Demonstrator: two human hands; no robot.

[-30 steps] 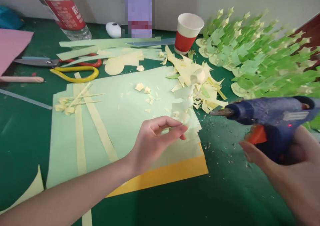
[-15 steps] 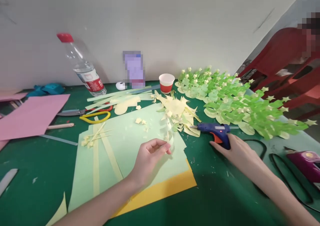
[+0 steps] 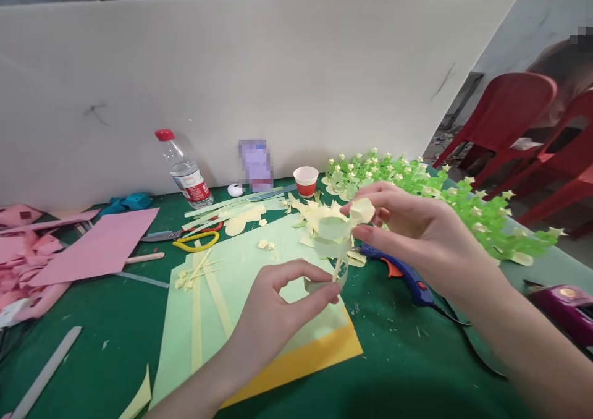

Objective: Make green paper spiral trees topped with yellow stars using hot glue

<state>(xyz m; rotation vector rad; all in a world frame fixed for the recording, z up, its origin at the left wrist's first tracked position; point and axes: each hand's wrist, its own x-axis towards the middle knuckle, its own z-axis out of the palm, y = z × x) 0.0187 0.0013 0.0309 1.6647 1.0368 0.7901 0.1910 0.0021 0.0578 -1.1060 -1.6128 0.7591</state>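
Observation:
In the middle of the view, my left hand [image 3: 290, 298] pinches the lower end of a thin pale stick [image 3: 337, 269]. A pale green paper strip [image 3: 331, 246] curls in loops around the stick. My right hand [image 3: 410, 227] is at the upper end, its thumb and fingers closed on a small pale yellow paper piece [image 3: 362, 211]. Whether that piece is joined to the stick cannot be made out. Below my right hand, a blue glue gun [image 3: 414, 283] with an orange trigger lies on the table. Behind the strip sits a heap of pale yellow paper scraps [image 3: 308, 212].
Rows of green paper plants [image 3: 417, 187] stand at the back right. Light green sheets [image 3: 250, 270] hold several small sticks [image 3: 197, 274]. Scissors [image 3: 199, 241], a water bottle [image 3: 189, 178], a paper cup [image 3: 306, 183] and pink paper [image 3: 99, 246] are around. A purple tool [image 3: 563, 304] lies far right.
My right hand has let go of the glue gun and moved left and up to the yellow paper piece. My left hand has moved slightly right. The view has tilted upward.

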